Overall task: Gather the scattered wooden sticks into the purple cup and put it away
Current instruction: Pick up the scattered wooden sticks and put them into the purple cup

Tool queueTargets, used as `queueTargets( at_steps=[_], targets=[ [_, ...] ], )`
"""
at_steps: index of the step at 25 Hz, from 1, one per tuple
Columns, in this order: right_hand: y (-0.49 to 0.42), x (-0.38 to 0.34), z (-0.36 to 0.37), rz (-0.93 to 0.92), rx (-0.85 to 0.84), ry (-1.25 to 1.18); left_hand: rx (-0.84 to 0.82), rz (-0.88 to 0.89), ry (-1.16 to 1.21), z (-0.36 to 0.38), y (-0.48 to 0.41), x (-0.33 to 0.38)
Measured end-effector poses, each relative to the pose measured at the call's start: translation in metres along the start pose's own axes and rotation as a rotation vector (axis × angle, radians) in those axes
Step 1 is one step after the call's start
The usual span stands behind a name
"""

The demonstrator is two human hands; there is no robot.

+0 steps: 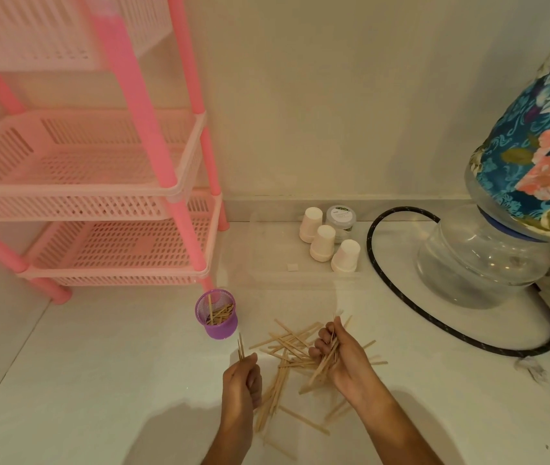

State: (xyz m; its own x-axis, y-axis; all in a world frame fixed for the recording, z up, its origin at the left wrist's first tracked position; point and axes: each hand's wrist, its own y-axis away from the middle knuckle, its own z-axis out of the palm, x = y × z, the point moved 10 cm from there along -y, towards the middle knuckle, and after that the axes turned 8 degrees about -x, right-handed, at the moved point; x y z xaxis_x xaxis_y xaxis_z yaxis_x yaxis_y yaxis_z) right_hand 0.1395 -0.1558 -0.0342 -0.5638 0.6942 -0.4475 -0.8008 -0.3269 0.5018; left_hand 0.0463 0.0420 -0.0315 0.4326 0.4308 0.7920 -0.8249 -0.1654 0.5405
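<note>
**Fig.** Gathering step, approx. mid-way. The purple cup (pixel 216 315) stands upright on the white surface (pixel 116 364) w/ some sticks already inside. The wooden sticks (pixel 283 354) lie in a loose, criss-crossed pile to the right of the cup & nearer the person. Stragglers lie farthest from the cup, toward the lower edge of view.

- **Left hand** (pixel 241 380): fingers curled, pinching a few sticks (pixel 241 347) upright. Their tips are just short of the cup on the person's side, not over its rim.
- **Right hand** (pixel 340 357): palm up, fingers curled round a thicker bundle (pixel 325 360). It is held over the pile, well right of the cup.
- **Other items:** the pink rack (pixel 166 162) stands behind the cup, one leg just beside it. The white paper cups (pixel 322 243) stand inverted behind & right of the cup.

**Step in hand (est.):** collect phase. Neither handful is in the cup yet, & much of the pile remains on the surface.

**Next move prob. calls for:** lift the left-hand sticks over the rim, line them up w/ the cup axis & drop them end-first. Then do the same w/ the bundle, squared up so its ends don't catch the rim. The cup looks light & may tip if nudged. Put-away not yet begun.
</note>
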Motion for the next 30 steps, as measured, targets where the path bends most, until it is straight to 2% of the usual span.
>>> queueTargets(
  at_steps=[4,13,17,20,24,30],
  targets=[
    [-0.003,0.010,0.003,0.016,0.010,0.013,0.002,0.025,-0.008,-0.006,0.001,0.005],
    [0.001,0.021,0.027,0.051,-0.120,0.391,0.027,0.175,-0.007,-0.041,0.004,0.043],
    [-0.006,0.011,0.096,-0.111,-0.150,0.617,0.053,0.214,0.038,-0.061,-0.002,0.055],
    [-0.024,0.009,0.153,-0.254,-0.155,0.537,0.051,0.229,0.075,-0.070,-0.004,0.060],
    [-0.062,0.020,0.195,-0.343,-0.105,0.426,0.043,0.193,0.125,-0.080,-0.004,0.045],
    [-0.104,0.056,0.231,-0.421,-0.161,0.555,0.046,0.202,0.186,-0.093,-0.002,0.044]
  ],
)
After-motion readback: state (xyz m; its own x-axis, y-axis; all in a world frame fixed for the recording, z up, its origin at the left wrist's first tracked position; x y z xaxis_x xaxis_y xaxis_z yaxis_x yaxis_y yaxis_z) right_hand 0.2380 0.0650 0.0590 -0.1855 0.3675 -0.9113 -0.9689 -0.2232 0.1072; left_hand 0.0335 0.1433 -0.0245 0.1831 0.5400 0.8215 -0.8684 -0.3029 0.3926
